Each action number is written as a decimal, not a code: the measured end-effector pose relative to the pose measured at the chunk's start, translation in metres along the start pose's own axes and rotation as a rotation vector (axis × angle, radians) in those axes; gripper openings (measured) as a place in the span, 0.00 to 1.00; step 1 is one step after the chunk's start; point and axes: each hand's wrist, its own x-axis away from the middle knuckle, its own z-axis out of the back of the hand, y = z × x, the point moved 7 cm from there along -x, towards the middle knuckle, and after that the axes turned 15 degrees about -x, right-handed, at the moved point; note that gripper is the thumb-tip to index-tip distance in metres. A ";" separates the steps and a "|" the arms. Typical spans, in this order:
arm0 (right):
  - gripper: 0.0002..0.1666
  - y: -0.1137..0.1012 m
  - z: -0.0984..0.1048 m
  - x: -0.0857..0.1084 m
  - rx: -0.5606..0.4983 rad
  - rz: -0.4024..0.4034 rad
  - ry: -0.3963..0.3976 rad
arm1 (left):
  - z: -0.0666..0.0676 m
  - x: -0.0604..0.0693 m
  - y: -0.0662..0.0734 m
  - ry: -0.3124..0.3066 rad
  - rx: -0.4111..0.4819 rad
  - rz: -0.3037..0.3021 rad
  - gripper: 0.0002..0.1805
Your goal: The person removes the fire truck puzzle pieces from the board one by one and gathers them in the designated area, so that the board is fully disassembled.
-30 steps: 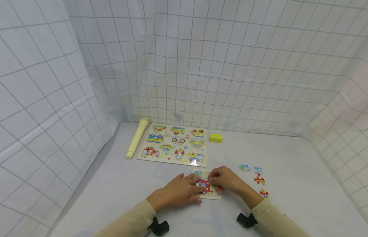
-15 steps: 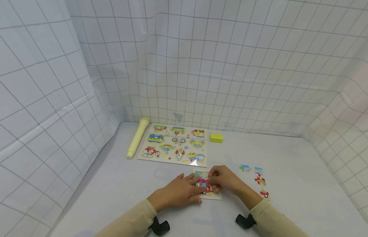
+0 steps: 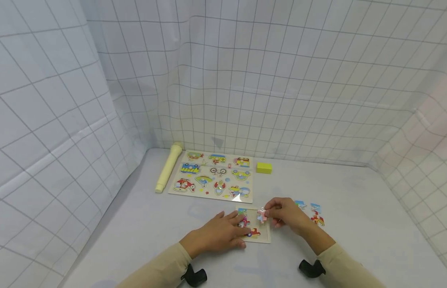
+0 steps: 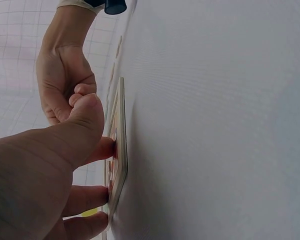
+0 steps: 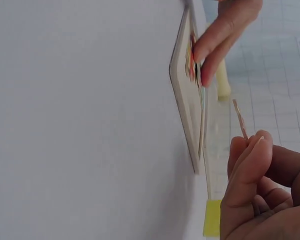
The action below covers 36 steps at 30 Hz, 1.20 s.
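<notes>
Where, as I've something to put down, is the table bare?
Bare: right of the block and loose pieces, to the curtain; and left of the left hand, nearer than the stick. Crowded: around the tray, where the left hand rests, the right hand holds a piece, and the puzzle lies behind.

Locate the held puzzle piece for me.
In the head view, the held puzzle piece is in the grip of the right hand, above the right part of the small puzzle board and to the right of the left hand.
</notes>
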 end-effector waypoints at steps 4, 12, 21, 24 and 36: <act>0.14 -0.001 0.030 0.010 -0.008 0.006 0.038 | 0.000 0.002 0.001 -0.005 0.005 0.003 0.28; 0.15 -0.009 0.088 0.040 -0.002 0.005 0.098 | 0.000 0.004 0.003 0.000 0.009 0.001 0.28; 0.18 0.002 0.118 0.051 0.014 -0.024 0.062 | -0.003 0.002 0.002 0.004 0.011 -0.011 0.28; 0.18 0.006 0.119 0.048 0.046 -0.032 0.077 | -0.004 0.002 0.002 0.010 -0.004 -0.015 0.28; 0.12 0.009 0.118 0.037 0.182 -0.010 0.166 | 0.002 0.000 0.001 0.019 -0.021 -0.018 0.28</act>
